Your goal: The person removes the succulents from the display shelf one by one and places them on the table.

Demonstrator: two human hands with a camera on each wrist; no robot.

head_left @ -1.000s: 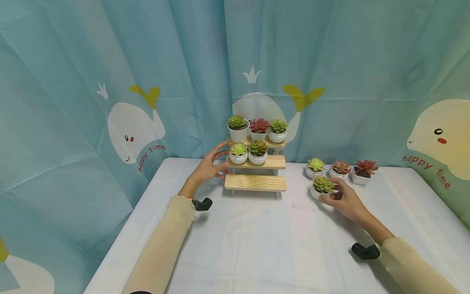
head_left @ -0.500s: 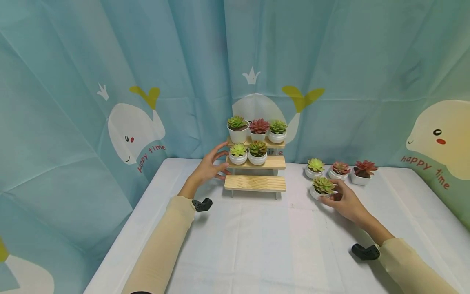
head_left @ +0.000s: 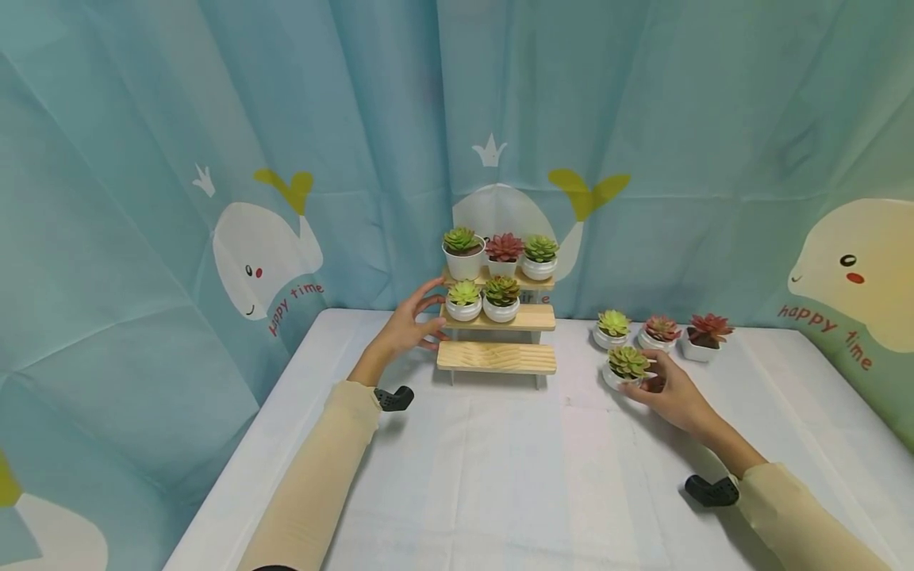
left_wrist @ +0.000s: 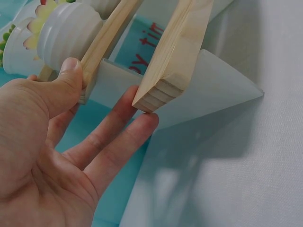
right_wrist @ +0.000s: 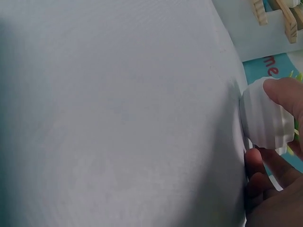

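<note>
To the right of the three-tier wooden stand (head_left: pixel 496 357), a green succulent in a round white pot (head_left: pixel 628 365) is pinched by the right hand (head_left: pixel 674 392), the nearer one, on whose stand-facing side it lies. The stand's left end is touched by the left hand (head_left: pixel 407 325), its fingers spread rather than clasped; the tiers are set crosswise. Pale grained planks (left_wrist: pixel 175 42) are joined to a smooth, thin side panel (left_wrist: pixel 227 85); the pot is ridged, the leaves arranged in a rosette.

Nine potted succulents (head_left: pixel 628 363), six green and three red; one stand (left_wrist: pixel 222 87) with three wooden shelves (head_left: pixel 496 357)
</note>
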